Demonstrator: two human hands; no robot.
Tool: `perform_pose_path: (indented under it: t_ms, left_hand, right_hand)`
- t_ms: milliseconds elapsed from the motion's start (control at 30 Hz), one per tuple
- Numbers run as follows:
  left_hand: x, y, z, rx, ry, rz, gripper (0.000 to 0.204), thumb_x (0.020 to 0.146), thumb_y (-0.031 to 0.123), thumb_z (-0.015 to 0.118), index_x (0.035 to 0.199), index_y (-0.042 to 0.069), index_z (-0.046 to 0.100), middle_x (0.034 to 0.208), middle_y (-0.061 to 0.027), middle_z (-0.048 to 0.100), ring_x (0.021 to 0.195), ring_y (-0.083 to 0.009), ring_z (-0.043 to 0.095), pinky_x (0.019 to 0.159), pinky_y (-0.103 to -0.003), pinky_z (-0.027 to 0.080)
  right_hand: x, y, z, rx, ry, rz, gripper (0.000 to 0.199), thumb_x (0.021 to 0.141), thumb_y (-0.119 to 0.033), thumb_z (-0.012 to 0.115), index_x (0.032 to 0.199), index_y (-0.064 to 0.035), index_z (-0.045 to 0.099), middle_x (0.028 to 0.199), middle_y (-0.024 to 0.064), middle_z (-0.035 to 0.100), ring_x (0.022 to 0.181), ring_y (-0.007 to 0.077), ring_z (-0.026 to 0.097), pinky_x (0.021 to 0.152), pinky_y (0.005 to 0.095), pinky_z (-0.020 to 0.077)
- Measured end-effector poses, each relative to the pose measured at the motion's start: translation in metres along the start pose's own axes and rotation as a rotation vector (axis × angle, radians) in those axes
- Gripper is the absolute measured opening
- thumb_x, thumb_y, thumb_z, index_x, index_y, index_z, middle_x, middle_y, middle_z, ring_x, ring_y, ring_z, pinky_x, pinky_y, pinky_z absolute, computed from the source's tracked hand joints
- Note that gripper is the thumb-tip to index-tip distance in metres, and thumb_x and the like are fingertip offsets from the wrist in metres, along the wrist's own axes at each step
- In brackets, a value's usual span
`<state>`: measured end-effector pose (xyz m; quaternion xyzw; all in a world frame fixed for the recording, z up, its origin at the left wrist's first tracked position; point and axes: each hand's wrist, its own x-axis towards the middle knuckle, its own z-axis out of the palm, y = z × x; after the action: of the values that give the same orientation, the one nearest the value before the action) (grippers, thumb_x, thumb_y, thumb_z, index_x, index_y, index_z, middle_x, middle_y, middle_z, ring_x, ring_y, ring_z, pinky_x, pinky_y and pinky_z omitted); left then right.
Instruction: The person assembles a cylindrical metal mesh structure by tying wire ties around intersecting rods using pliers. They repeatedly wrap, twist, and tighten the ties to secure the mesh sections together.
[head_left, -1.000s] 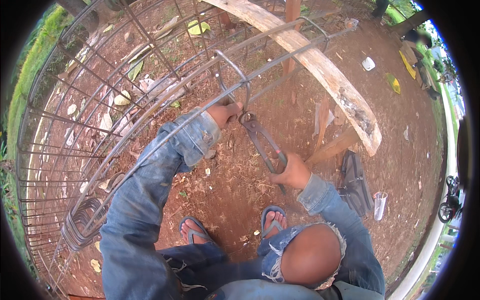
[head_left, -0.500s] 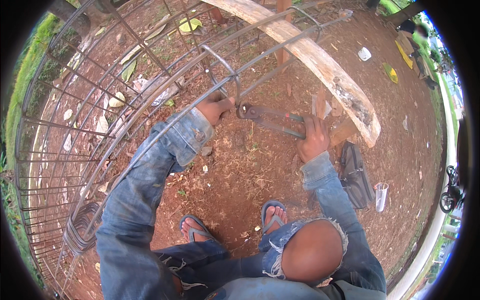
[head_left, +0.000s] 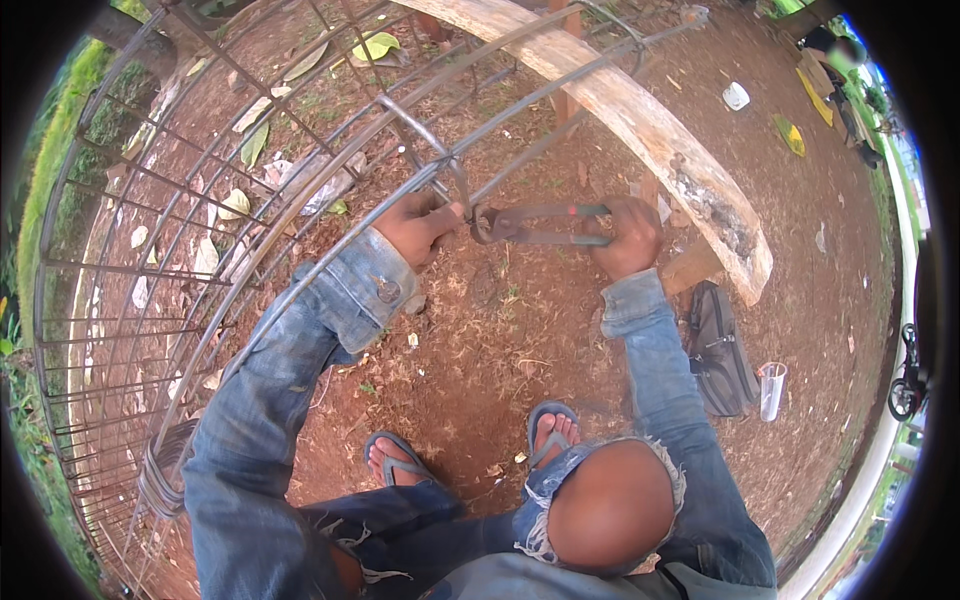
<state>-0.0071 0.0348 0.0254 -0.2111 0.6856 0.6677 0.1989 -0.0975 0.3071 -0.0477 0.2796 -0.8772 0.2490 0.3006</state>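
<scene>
The right hand (head_left: 630,238) is curled around the handles of the pincers (head_left: 500,224), which lie level across the front of the person, their handles a little apart. Just left of the pincers' head is the left hand (head_left: 418,232), thumb and fingers pressed together; I can't tell from here whether a thin wire sits in that pinch. A steel loop (head_left: 415,124) comes down beside the pincers' head, between it and the left fingertips, and belongs to the bar cage (head_left: 540,98) spreading away left of and beyond the pincers. A rough wooden plank (head_left: 640,120) slants past on the far right side of the pincers. Nearer and to the right of the pincers, a dark bag (head_left: 722,355) lies on the reddish ground (head_left: 480,350), a clear cup (head_left: 772,392) just beside it.
</scene>
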Motion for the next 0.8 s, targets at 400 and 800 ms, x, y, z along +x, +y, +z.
perform_pose_path:
  t_ms: [400, 800]
  left_hand:
    - [-0.003, 0.004, 0.0, -0.116, -0.004, -0.005, 0.021, 0.088, 0.025, 0.056, 0.088, 0.004, 0.053, 0.06, 0.0015, 0.045, 0.039, -0.0053, 0.035, 0.033, -0.022, 0.023]
    - [-0.002, 0.006, 0.001, -0.022, 0.0, 0.024, 0.019, 0.09, 0.023, 0.053, 0.09, 0.004, 0.052, 0.063, 0.0004, 0.047, 0.039, -0.005, 0.036, 0.032, -0.022, 0.022]
  right_hand:
    - [0.015, 0.004, 0.019, 0.052, 0.003, 0.05, 0.02, 0.059, -0.006, 0.068, 0.078, -0.0082, 0.063, 0.081, 0.0077, 0.063, 0.079, 0.0276, 0.059, 0.071, 0.0384, 0.0461]
    - [-0.062, -0.027, 0.007, 0.501, -0.827, 0.415, 0.026, 0.079, -0.029, 0.067, 0.078, -0.0036, 0.062, 0.062, 0.0057, 0.06, 0.054, 0.0175, 0.059, 0.052, 0.0357, 0.048]
